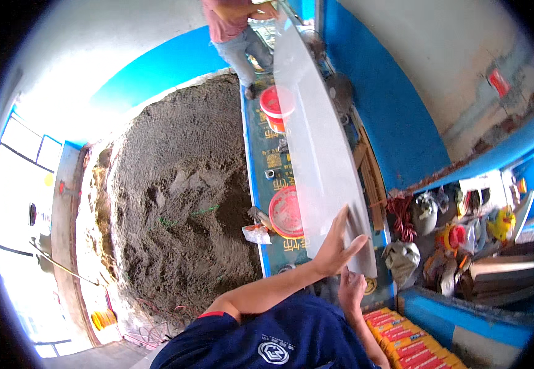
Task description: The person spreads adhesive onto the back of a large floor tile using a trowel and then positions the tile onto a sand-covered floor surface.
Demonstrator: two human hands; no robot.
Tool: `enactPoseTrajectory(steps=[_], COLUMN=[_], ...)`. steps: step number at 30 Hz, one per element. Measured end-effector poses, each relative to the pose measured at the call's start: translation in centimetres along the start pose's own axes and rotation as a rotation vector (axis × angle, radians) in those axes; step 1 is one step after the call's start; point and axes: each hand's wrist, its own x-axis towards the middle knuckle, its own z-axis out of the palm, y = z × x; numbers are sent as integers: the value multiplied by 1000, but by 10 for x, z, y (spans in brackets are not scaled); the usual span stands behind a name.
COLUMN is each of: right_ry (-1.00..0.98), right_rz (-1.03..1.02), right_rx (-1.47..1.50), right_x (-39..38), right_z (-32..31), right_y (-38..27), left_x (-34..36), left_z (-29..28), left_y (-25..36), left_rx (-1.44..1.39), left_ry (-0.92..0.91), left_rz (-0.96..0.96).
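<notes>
A long, pale grey-white tile slab (322, 147) stretches away from me, its face tilted. At its near end my left hand (339, 247) lies against the slab, fingers straight and thumb apart, holding nothing closed. Lower down, beside the near edge, my right hand (352, 288) is closed with its fingers curled at the slab's rim; part of its grip is hidden. At the far end another person (233, 31) in a pink top has a hand (266, 10) at the slab's upper edge.
Rough wet mortar (181, 147) covers the floor on the left. Beside the slab stand a red-lidded bucket (272, 101) and a round red-rimmed tub (284, 212) on green floor sheeting (273, 157). Yellow and red packages (408, 341) are stacked at lower right, with bags and tools (454, 237) beyond.
</notes>
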Motion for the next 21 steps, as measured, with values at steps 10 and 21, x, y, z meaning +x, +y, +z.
enactPoseTrajectory(steps=[10, 21], right_ry=[382, 222], right_rz=[-35, -114], right_rx=[385, -590], right_x=[27, 68], right_z=[31, -42], right_y=[46, 166], left_x=[-118, -62], left_z=[67, 152], left_y=[-372, -501], left_rx=[-281, 235], left_ry=[-14, 277], left_rz=[-1218, -1178])
